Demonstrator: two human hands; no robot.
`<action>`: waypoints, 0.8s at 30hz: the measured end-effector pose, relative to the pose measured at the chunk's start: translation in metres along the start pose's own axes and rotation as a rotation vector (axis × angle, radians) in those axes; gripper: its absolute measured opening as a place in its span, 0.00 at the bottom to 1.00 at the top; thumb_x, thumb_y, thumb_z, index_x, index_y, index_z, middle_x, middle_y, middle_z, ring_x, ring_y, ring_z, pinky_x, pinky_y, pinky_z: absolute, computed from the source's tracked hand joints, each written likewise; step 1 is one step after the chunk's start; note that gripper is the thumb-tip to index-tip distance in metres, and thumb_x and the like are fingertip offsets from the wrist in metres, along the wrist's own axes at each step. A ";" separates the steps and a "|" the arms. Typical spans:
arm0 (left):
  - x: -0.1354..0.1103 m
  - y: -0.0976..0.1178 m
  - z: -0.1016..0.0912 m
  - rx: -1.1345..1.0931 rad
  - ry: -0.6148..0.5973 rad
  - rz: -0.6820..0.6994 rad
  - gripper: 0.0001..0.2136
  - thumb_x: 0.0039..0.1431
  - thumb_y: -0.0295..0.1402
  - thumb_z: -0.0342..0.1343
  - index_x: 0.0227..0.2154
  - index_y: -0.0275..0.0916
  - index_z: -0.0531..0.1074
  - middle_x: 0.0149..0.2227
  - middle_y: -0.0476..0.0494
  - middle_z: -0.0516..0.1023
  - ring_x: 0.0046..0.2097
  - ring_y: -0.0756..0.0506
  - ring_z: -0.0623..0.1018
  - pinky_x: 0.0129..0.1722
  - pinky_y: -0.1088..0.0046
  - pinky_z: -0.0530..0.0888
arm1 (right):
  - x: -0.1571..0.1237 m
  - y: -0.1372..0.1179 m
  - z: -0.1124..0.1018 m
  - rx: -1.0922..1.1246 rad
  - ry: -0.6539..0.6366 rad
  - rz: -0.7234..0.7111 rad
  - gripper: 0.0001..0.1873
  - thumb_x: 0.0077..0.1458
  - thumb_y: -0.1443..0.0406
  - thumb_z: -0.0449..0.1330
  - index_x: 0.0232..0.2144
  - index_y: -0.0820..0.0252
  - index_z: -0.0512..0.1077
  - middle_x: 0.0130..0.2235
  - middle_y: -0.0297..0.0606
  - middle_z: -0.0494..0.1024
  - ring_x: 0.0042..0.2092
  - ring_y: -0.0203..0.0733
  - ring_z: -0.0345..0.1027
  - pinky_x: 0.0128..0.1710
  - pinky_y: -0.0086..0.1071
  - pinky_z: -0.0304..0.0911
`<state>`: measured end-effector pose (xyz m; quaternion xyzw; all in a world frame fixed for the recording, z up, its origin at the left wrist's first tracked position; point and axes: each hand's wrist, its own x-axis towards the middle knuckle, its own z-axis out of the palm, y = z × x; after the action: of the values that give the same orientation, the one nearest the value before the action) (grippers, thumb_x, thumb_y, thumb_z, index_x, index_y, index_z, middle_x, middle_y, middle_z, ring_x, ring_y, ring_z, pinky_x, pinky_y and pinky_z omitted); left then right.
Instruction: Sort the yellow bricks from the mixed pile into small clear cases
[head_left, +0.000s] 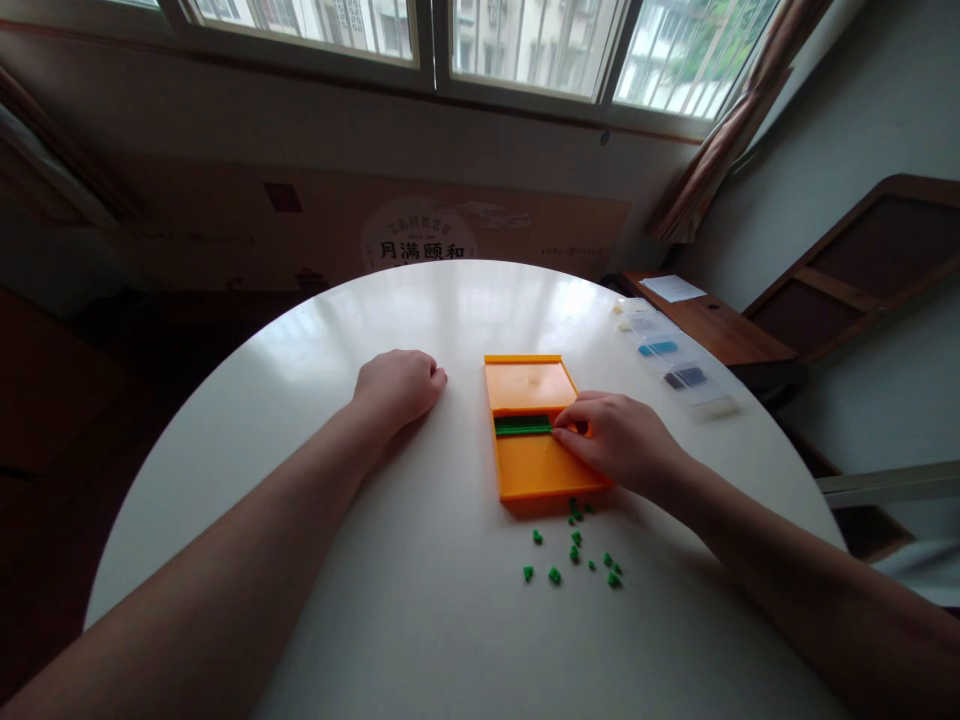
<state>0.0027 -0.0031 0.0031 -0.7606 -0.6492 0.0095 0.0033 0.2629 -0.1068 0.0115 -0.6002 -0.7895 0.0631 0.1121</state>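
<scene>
An orange tray [540,475] lies on the white round table, with a raised rim and a paler upper section. Across its middle runs a band of small green pieces [523,426] set in rows. My right hand [619,435] reaches over the tray's right side, thumb and forefinger pinched at the right end of the green band; whatever is between the fingertips is too small to make out. Loose green pieces [575,553] are scattered on the table below the tray. My left hand [400,386] rests as a fist on the table left of the tray, with nothing visible in it.
Clear plastic bags with blue [658,348] and dark contents [685,378] lie along the table's right edge. Beyond it stands a wooden desk [739,335] bearing a white paper [673,288]. The table's curved far edge faces a wall under windows.
</scene>
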 end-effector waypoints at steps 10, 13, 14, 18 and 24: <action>0.001 -0.001 0.003 -0.014 0.002 -0.009 0.18 0.59 0.43 0.44 0.35 0.44 0.80 0.40 0.43 0.82 0.41 0.40 0.79 0.35 0.71 0.70 | -0.001 0.003 0.002 -0.010 0.007 0.010 0.08 0.58 0.60 0.59 0.32 0.51 0.79 0.37 0.30 0.79 0.35 0.37 0.71 0.31 0.30 0.58; 0.001 -0.001 0.003 -0.013 -0.001 -0.009 0.18 0.59 0.43 0.44 0.34 0.44 0.80 0.41 0.43 0.83 0.42 0.40 0.79 0.35 0.70 0.70 | -0.001 0.002 0.001 -0.016 0.013 0.008 0.09 0.58 0.60 0.58 0.32 0.51 0.79 0.37 0.31 0.79 0.35 0.38 0.71 0.31 0.30 0.57; 0.001 0.000 0.002 -0.012 -0.001 -0.009 0.18 0.59 0.43 0.44 0.34 0.44 0.79 0.41 0.43 0.83 0.42 0.40 0.79 0.35 0.70 0.70 | 0.000 0.002 0.001 -0.020 0.015 0.009 0.09 0.58 0.60 0.58 0.32 0.52 0.79 0.36 0.31 0.79 0.35 0.37 0.70 0.31 0.30 0.57; -0.001 0.001 0.000 -0.006 -0.002 -0.005 0.19 0.59 0.43 0.43 0.32 0.43 0.79 0.40 0.43 0.83 0.41 0.40 0.79 0.33 0.70 0.70 | 0.000 0.000 0.001 -0.027 0.016 0.008 0.09 0.58 0.60 0.58 0.32 0.53 0.79 0.36 0.32 0.79 0.35 0.38 0.70 0.30 0.31 0.56; 0.000 -0.001 0.001 -0.005 0.004 -0.001 0.18 0.59 0.43 0.44 0.33 0.44 0.79 0.40 0.43 0.83 0.40 0.41 0.79 0.33 0.70 0.70 | -0.001 0.001 -0.001 0.010 -0.002 0.010 0.10 0.58 0.60 0.58 0.32 0.53 0.79 0.36 0.34 0.80 0.35 0.39 0.71 0.31 0.31 0.58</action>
<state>0.0020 -0.0035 0.0019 -0.7602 -0.6497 0.0064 0.0027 0.2640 -0.1075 0.0125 -0.6034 -0.7863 0.0685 0.1140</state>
